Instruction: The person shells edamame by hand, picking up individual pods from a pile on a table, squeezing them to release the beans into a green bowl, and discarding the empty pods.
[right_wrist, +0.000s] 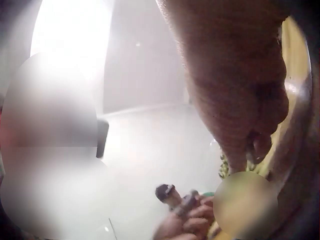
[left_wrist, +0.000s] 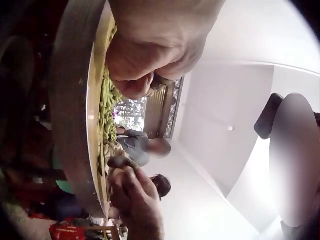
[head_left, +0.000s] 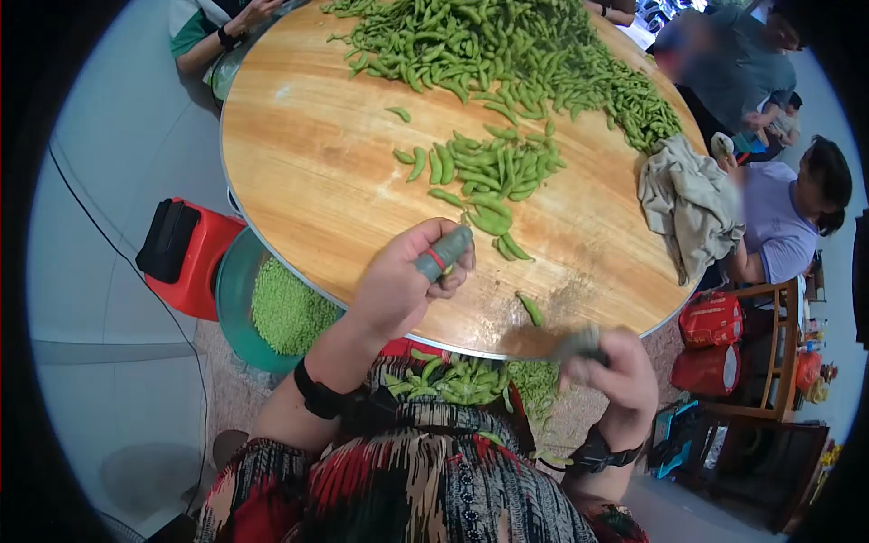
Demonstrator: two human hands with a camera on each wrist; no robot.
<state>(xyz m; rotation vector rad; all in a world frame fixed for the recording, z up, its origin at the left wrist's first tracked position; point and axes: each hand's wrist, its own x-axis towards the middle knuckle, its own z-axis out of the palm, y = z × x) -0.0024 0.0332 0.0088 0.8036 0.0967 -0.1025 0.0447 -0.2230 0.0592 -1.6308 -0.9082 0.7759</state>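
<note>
My left hand (head_left: 412,276) is over the table's near edge, fingers curled, a grey-green cover with a red band on its thumb. It pinches a green pod (head_left: 448,271), mostly hidden by the fingers. To the right, my right hand (head_left: 620,371) is blurred by motion at the table's edge, fingers bent, with a grey cover on its thumb; whether it holds anything cannot be told. One loose pod (head_left: 530,309) lies between the hands. Beyond the left hand is a small group of pods (head_left: 489,172). More pods (head_left: 453,382) rest on the lap.
A large pod heap (head_left: 489,45) covers the far side of the round table (head_left: 299,136). A crumpled cloth (head_left: 683,195) lies at its right edge. Below left stand a green basin (head_left: 233,312) of shelled beans and a red container (head_left: 186,271). Other people sit around the table.
</note>
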